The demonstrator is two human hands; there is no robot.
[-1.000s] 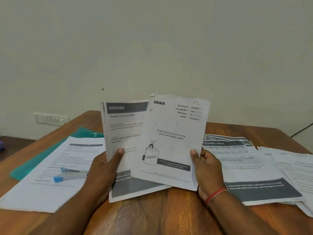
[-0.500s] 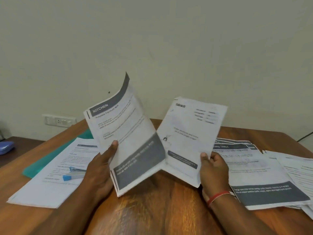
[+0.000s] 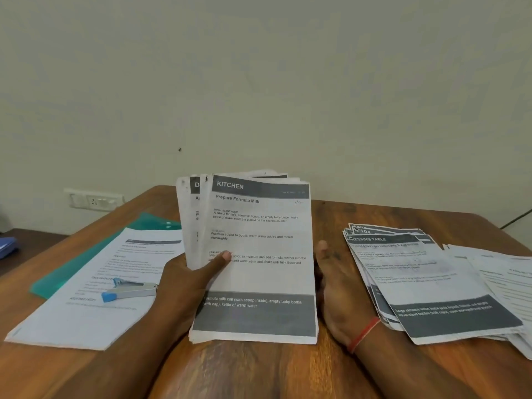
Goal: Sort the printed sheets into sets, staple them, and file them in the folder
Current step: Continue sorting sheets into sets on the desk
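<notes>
The step in hand is judged to be the gathering and squaring of one set before it is stapled. A bundle of sheets (image 3: 260,249), fronted by a page headed "KITCHEN", is held upright in the middle of the surface (image 3: 259,372), and its lower edge appears to rest on the wood. The grip of the left hand (image 3: 188,280) is clamped on the bundle's left edge, with the thumb laid across the front page. The right hand (image 3: 339,283) holds nothing: its fingers are kept straight and its palm is set flat against the bundle's right edge. The sheets are not yet flush, since several top corners are seen fanned out to the left behind the front page. The stapler (image 3: 129,290) lies untouched on a flat stack of papers (image 3: 86,321) just to the left of the left forearm, and the green folder (image 3: 79,263) is partly covered by that stack. A second pile of printed sheets (image 3: 431,286), splayed and headed "DRESSING TABLE", is spread to the right, with more loose pages beyond it. It cannot be told whether any set has been stapled, and nothing is seen filed. For the next move, the bundle would probably need to be tapped level so that its edges line up. One corner would then have to be kept pinched while the stapler is fetched. As the stapler lies on the side of the occupied hand, either a reach across by the free hand or a change of grip is likely to be required.
</notes>
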